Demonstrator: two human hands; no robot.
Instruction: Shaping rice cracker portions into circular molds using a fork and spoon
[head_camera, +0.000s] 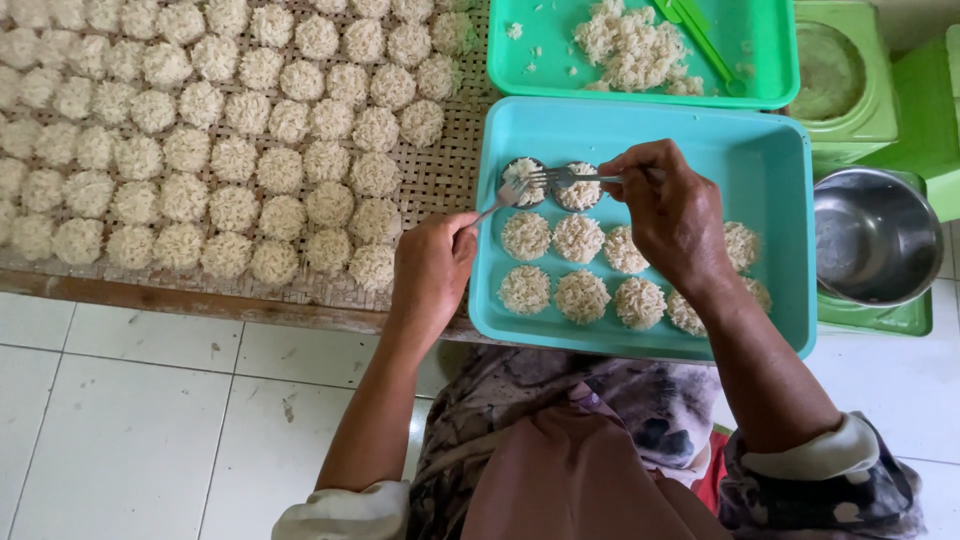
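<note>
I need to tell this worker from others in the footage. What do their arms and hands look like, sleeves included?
Both hands, left hand and right hand, are bare, without gloves or visible jewellery. Forearms are uncovered; pale sleeves are rolled near the elbows, the right one under dark patterned fabric.

The right hand (672, 215) covers part of the noodle rounds (580, 296) in the turquoise tray (790, 200), so the ones under its wrist show only as slivers. Its fingers hide the end of the fork handle (585, 178). The small dark mould (523, 180) sits under both fork heads, its depth unclear. The woven mat (440, 180) runs off the top and left edges, cutting its rows of rounds short. The green tray (770, 60) is clipped at the top, as is the green tool (700, 35) inside it. The steel bowl (872, 235) partly hides the green stand (880, 318) beneath.
</note>
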